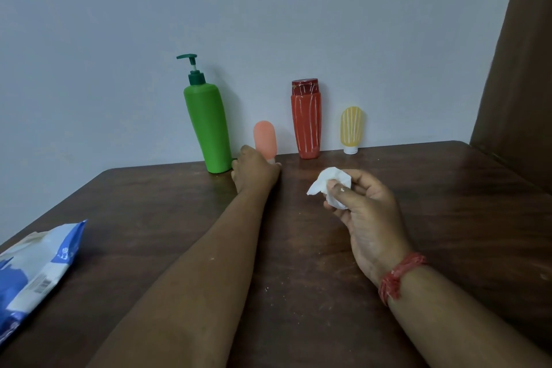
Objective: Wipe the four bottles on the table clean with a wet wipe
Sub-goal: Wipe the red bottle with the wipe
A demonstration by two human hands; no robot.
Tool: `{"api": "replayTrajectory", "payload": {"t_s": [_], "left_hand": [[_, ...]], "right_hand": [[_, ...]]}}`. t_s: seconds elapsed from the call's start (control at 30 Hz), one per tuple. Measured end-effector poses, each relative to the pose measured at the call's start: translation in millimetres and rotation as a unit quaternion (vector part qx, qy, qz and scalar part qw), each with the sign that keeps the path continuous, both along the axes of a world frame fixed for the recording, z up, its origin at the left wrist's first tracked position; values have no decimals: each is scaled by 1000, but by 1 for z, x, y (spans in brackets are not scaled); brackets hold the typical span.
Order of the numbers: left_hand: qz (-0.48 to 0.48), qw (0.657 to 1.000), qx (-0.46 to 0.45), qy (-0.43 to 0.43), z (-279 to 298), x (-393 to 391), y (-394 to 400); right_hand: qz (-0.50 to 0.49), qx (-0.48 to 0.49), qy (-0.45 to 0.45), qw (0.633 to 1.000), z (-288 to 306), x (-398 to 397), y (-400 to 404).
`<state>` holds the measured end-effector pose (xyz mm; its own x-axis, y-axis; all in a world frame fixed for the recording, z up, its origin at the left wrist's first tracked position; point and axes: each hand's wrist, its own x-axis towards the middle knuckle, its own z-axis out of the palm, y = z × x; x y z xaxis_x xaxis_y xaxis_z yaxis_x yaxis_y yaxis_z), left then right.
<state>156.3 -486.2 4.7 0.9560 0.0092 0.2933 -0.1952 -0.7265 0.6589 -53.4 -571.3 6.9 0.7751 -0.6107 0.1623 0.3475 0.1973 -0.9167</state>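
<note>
Against a plain pale wall, a dark wooden desk [298, 248] carries four bottles in a row at its far edge: a tall green pump bottle [207, 128], a small peach tube [265, 139] standing on its cap, a red bottle [306, 122] and a small yellow tube [352, 128], also cap-down. The left hand [255, 172] has reached the base of the peach tube, but its fingers are hidden behind the hand, so I cannot tell whether they grip it. The right hand [361, 203] pinches a crumpled wet wipe [330, 185] between thumb and fingers, above the desk and apart from every bottle. The risks look plain: the peach tube balances on a narrow cap and could topple at a careless touch, and the hand sits just beside the leaning green pump bottle, which a knuckle might nudge over. A blue wipe packet [38, 272] lies at the near left.
</note>
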Motion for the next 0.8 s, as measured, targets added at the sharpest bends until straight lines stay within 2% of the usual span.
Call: {"api": "replayTrajectory", "payload": {"t_s": [0.6, 0.8], "left_hand": [[0, 1000, 12, 11, 3, 26, -8], [30, 999, -7, 13, 4, 17, -4]], "right_hand": [[9, -17, 2, 1000, -3, 3, -1], [13, -6, -7, 1000, -2, 1, 0]]}}
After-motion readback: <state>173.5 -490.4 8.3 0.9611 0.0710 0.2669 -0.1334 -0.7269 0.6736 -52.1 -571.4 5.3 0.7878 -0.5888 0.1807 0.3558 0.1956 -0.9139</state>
